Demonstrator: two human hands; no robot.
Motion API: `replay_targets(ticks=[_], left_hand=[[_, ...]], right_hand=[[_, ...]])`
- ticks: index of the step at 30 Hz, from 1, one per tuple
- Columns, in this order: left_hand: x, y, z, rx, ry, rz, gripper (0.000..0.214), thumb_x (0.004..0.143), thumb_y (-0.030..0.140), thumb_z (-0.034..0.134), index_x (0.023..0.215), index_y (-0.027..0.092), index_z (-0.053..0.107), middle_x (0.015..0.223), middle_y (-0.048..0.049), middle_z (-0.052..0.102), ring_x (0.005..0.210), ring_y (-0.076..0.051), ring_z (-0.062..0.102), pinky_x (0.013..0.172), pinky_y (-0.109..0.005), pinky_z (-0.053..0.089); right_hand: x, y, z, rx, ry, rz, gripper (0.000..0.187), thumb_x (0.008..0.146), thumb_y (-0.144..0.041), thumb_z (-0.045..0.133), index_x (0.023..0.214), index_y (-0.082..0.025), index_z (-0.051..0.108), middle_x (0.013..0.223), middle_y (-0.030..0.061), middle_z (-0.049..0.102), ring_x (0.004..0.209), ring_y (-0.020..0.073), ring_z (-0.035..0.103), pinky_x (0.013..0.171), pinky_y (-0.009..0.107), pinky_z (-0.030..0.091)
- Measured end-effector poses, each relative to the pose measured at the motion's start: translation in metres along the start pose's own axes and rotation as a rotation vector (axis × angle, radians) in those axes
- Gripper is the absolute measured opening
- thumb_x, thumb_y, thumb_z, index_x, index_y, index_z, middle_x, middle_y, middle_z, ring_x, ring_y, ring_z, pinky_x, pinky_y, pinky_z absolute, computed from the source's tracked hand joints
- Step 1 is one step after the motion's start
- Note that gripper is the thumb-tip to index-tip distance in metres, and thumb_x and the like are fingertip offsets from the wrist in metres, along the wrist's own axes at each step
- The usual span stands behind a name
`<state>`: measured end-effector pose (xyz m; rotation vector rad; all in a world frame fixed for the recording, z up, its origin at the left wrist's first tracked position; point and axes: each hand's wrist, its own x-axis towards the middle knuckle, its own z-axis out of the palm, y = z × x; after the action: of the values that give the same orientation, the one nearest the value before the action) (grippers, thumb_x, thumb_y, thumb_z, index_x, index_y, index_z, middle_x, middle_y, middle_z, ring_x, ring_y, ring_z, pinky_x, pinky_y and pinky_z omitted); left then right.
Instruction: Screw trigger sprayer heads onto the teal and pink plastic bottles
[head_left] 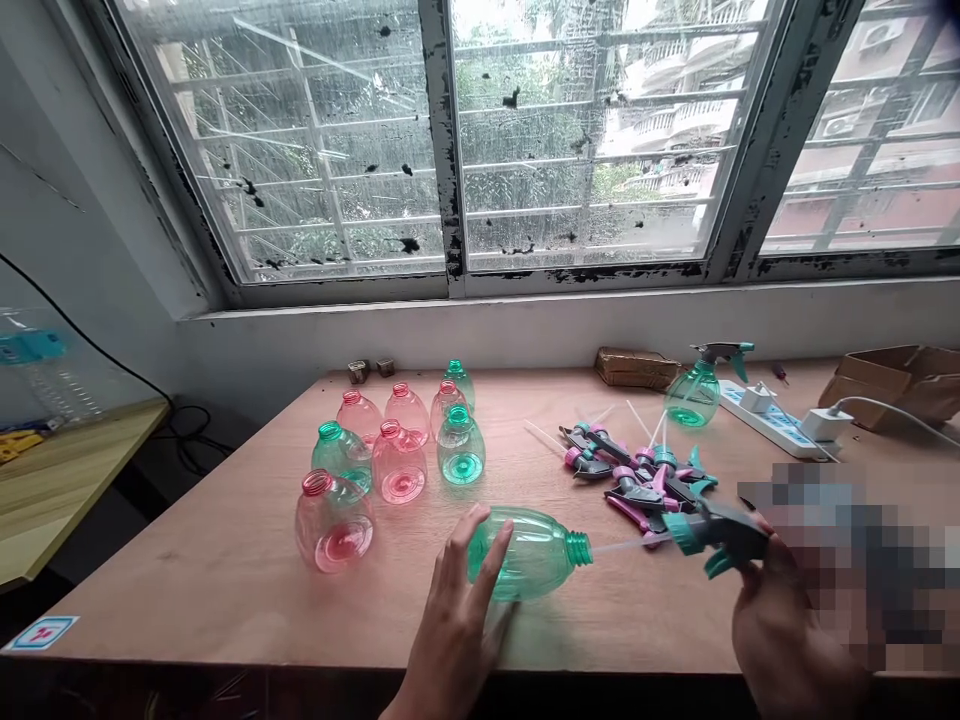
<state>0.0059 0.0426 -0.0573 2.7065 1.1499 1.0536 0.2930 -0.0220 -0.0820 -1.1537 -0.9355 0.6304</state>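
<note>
My left hand (466,600) is wrapped round a green clear bottle (536,555), which lies tilted on its side with its open neck facing right. Between the fingers of my right hand (780,610) is a green and grey spray head (716,532). Its thin clear tube points left, the tip at or just inside the bottle's mouth; I cannot tell which. Behind the right hand lies a pile of spray heads (637,475) in pink, green and grey. To the left stand several open pink bottles (401,465) and green bottles (461,447).
A green bottle with a spray head fitted (694,393) stands at the back right, beside a white power strip (776,420) with plugs. Near the wall are a brown box (637,368) and an open cardboard box (900,385). The table's front edge runs below my hands.
</note>
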Motion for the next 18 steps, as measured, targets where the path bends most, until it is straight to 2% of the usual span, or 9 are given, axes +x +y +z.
replay_targets(ticks=[2, 5, 9, 12, 14, 16, 18], left_hand=[[0.000, 0.000, 0.001, -0.051, 0.001, -0.047, 0.082, 0.090, 0.015, 0.059, 0.156, 0.030, 0.012, 0.154, -0.0139, 0.036, 0.142, -0.033, 0.038, 0.110, -0.050, 0.043], [0.002, 0.001, 0.000, -0.151, 0.009, -0.109, 0.087, 0.090, 0.018, 0.060, 0.156, 0.026, 0.004, 0.154, -0.0154, 0.038, 0.143, -0.033, 0.037, 0.113, -0.053, 0.040], [0.010, 0.001, -0.005, -0.245, -0.020, -0.148, 0.079, 0.087, 0.012, 0.061, 0.152, 0.030, 0.020, 0.158, -0.0124, 0.028, 0.146, -0.032, 0.030, 0.115, -0.055, 0.035], [0.018, 0.002, -0.006, -0.292, -0.062, -0.167, 0.079, 0.084, 0.007, 0.061, 0.149, 0.033, 0.026, 0.158, -0.0106, 0.026, 0.146, -0.031, 0.030, 0.115, -0.055, 0.035], [0.022, 0.003, -0.002, -0.319, -0.098, -0.139, 0.082, 0.082, 0.004, 0.060, 0.150, 0.034, 0.026, 0.156, -0.0105, 0.028, 0.145, -0.030, 0.033, 0.115, -0.053, 0.036], [0.023, 0.004, 0.002, -0.341, -0.113, -0.123, 0.087, 0.080, 0.003, 0.061, 0.151, 0.034, 0.021, 0.156, -0.0109, 0.029, 0.145, -0.031, 0.031, 0.115, -0.054, 0.035], [0.023, 0.004, 0.004, -0.390, -0.088, -0.154, 0.096, 0.079, 0.004, 0.065, 0.153, 0.034, 0.012, 0.156, -0.0121, 0.030, 0.146, -0.032, 0.030, 0.116, -0.055, 0.033]], right_hand=[[-0.003, -0.007, 0.028, 0.039, -0.013, 0.032, 0.067, 0.068, -0.073, 0.073, 0.114, -0.025, 0.067, 0.086, 0.0068, 0.071, 0.078, 0.0339, 0.071, 0.065, 0.049, 0.063], [-0.001, -0.024, 0.048, 0.101, -0.018, 0.072, 0.063, 0.065, -0.066, 0.080, 0.110, -0.024, 0.068, 0.087, 0.0065, 0.072, 0.080, 0.0344, 0.071, 0.066, 0.051, 0.064], [-0.002, -0.036, 0.049, 0.228, -0.039, 0.141, 0.046, 0.077, -0.054, 0.078, 0.109, -0.024, 0.066, 0.100, 0.0064, 0.070, 0.087, 0.0318, 0.071, 0.071, 0.049, 0.064], [-0.005, -0.032, 0.046, 0.280, -0.161, 0.221, 0.047, 0.078, -0.048, 0.079, 0.116, -0.025, 0.065, 0.110, 0.0069, 0.069, 0.082, 0.0274, 0.069, 0.070, 0.044, 0.063], [-0.005, -0.027, 0.046, 0.245, -0.215, 0.272, 0.050, 0.074, -0.047, 0.082, 0.116, -0.023, 0.066, 0.099, 0.0059, 0.072, 0.073, 0.0237, 0.068, 0.066, 0.039, 0.060], [-0.004, -0.022, 0.046, 0.194, -0.192, 0.294, 0.049, 0.071, -0.048, 0.084, 0.109, -0.021, 0.069, 0.079, 0.0024, 0.072, 0.065, 0.0213, 0.065, 0.061, 0.033, 0.056], [-0.001, -0.017, 0.046, 0.167, -0.148, 0.291, 0.050, 0.068, -0.050, 0.084, 0.106, -0.022, 0.068, 0.071, 0.0008, 0.071, 0.064, 0.0216, 0.064, 0.060, 0.031, 0.053]])
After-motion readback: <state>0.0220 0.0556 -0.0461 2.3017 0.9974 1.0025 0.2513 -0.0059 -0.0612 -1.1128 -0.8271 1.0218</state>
